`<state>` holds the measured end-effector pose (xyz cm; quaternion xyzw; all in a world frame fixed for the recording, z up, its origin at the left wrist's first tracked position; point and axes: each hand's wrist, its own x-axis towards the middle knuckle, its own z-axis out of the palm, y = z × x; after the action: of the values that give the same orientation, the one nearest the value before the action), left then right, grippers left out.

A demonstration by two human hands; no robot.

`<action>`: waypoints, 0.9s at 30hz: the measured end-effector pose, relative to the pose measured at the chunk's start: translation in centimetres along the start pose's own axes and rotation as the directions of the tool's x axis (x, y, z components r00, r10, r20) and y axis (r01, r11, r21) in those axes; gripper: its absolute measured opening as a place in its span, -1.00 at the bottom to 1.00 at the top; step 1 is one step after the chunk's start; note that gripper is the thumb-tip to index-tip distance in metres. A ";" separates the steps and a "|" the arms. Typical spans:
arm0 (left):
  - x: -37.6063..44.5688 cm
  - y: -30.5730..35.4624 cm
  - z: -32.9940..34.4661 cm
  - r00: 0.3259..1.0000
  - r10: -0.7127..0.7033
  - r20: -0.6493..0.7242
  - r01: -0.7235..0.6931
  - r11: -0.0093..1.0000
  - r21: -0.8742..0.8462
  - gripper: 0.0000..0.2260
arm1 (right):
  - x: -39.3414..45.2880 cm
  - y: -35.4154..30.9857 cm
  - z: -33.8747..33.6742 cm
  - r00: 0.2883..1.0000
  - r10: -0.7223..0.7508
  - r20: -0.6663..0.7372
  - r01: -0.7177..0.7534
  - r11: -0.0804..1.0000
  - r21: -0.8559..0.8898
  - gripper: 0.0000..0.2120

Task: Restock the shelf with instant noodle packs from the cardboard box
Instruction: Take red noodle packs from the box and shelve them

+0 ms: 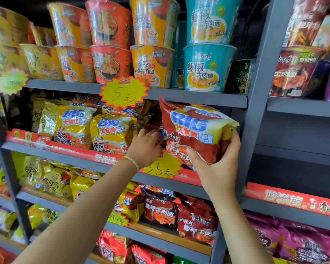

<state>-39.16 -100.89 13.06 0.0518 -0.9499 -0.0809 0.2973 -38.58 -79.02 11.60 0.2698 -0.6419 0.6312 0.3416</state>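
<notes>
Now both my hands work at the grey shelf (196, 98).
My right hand (217, 164) grips the red noodle pack (194, 130) beneath it; left hand (144, 147) reaches behind, fingertips hidden, grip unclear.

Two bare forearms reach up from the bottom of the view, with no sleeves visible on either. The left hand (144, 147) has a thin, pale yellow-green band (132, 162) around its wrist. The right hand (216, 164) wears no ring, watch or band. Fingernails are short and unpainted.
</notes>
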 end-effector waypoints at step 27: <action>2.9 0.1 -1.5 0.924 -0.249 0.290 0.356 0.285 -0.890 -0.46 | 5.1 5.9 5.4 0.722 0.579 0.379 -0.373 0.787 -0.492 -0.03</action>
<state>-40.68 -101.46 15.94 0.0485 -0.7185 -0.6623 0.2069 -46.85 -83.64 12.02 0.1774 -0.8665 0.4659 0.0264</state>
